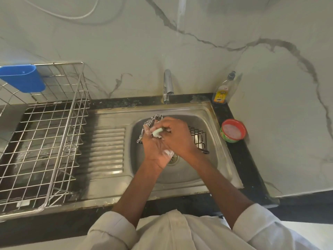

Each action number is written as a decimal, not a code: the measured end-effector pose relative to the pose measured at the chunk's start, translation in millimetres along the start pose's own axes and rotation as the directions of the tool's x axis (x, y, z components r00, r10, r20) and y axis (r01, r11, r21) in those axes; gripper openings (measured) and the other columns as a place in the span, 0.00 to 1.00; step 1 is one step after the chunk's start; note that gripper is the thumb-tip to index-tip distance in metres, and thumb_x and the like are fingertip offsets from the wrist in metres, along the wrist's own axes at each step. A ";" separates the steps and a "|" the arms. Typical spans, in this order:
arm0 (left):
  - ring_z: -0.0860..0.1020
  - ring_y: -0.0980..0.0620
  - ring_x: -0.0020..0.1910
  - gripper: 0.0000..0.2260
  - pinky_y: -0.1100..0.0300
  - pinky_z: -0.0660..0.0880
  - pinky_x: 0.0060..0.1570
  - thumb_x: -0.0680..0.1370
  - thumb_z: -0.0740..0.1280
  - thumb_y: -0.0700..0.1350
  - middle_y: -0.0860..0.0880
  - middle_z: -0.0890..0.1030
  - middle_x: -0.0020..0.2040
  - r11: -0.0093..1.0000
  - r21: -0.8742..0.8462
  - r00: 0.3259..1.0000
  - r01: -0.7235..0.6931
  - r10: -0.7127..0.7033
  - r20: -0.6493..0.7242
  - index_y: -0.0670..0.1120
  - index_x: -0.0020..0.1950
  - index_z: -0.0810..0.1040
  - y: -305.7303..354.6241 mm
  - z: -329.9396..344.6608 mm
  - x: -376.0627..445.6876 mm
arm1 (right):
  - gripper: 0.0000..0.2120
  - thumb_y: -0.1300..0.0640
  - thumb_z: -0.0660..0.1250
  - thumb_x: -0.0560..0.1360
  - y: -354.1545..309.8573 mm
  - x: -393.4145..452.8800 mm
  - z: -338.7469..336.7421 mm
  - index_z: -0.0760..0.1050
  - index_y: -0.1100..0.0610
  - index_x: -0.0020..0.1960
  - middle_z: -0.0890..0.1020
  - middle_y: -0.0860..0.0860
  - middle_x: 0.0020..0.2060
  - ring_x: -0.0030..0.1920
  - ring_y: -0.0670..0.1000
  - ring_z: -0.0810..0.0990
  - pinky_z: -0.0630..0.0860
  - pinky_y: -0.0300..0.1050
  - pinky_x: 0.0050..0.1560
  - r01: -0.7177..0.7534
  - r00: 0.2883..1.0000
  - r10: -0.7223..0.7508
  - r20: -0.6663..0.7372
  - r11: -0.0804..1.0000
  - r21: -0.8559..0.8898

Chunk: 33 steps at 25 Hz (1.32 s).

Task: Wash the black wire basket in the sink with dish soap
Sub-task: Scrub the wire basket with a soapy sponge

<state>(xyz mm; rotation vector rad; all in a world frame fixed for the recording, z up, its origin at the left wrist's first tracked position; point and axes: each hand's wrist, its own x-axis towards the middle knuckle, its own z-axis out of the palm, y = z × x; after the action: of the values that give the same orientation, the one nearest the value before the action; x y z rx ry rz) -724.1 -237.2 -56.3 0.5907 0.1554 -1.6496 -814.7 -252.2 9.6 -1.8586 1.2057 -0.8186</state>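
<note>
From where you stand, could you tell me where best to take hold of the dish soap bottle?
Grip the dish soap bottle round its clear body just below the neck, coming from the front. It stands upright in the counter corner, with wall behind and to its right, so those sides are closed off.

Showing two hands, one black wire basket, one sponge, one soap bottle, one tap, one red bowl, one drying rack, one blue holder.
</note>
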 end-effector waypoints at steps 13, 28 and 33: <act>0.78 0.44 0.67 0.29 0.49 0.74 0.62 0.83 0.59 0.68 0.45 0.76 0.69 0.983 0.178 0.998 0.042 -0.034 -0.052 0.46 0.68 0.79 4.5 -0.2 -1.1 | 0.12 0.63 0.74 0.75 -8.9 8.1 0.5 0.87 0.50 0.54 0.88 0.44 0.45 0.47 0.41 0.85 0.81 0.38 0.50 -0.169 0.980 0.157 0.118 0.981 0.099; 0.75 0.32 0.74 0.28 0.25 0.67 0.70 0.83 0.55 0.63 0.36 0.80 0.70 0.986 0.158 0.998 0.049 -0.053 0.025 0.48 0.67 0.85 9.2 16.2 20.7 | 0.07 0.58 0.77 0.73 45.3 14.7 -53.7 0.87 0.51 0.51 0.87 0.47 0.43 0.41 0.46 0.84 0.77 0.42 0.42 -0.296 0.955 0.278 -0.104 0.922 -0.251; 0.77 0.28 0.71 0.29 0.20 0.58 0.72 0.82 0.56 0.65 0.36 0.78 0.73 0.983 0.168 0.997 0.072 -0.071 -0.011 0.56 0.81 0.67 17.7 11.7 31.1 | 0.07 0.57 0.73 0.76 82.1 16.0 -72.3 0.83 0.52 0.54 0.84 0.50 0.51 0.49 0.52 0.81 0.72 0.44 0.46 -0.433 0.900 0.351 -0.258 0.785 -0.443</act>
<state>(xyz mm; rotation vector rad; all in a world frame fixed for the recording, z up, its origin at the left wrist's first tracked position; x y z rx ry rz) -712.3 -273.0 -56.5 0.7244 0.0404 -1.7420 -905.2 -306.9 -22.4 -1.8349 1.9767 -0.4519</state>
